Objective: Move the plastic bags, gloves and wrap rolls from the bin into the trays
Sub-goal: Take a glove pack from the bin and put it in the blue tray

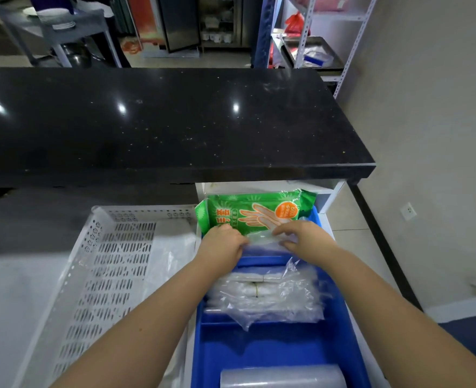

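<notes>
A green pack of gloves [255, 210] stands tilted at the far end of the blue tray [259, 345]. My left hand [221, 245] and my right hand [305, 238] both pinch a clear plastic bag pack [262, 243] just in front of the gloves. A bundle of clear plastic bags [264, 296] lies in the tray's middle compartment. A wrap roll [283, 376] lies in the near compartment, cut off by the frame's bottom edge. The white perforated bin [105, 275] to the left holds a thin clear plastic sheet [172, 247].
A black stone counter [161, 121] overhangs the far end of the bin and tray. A white shelf edge [326, 191] sits behind the gloves. The wall [427, 163] runs close on the right, with metal shelving [309, 51] farther back.
</notes>
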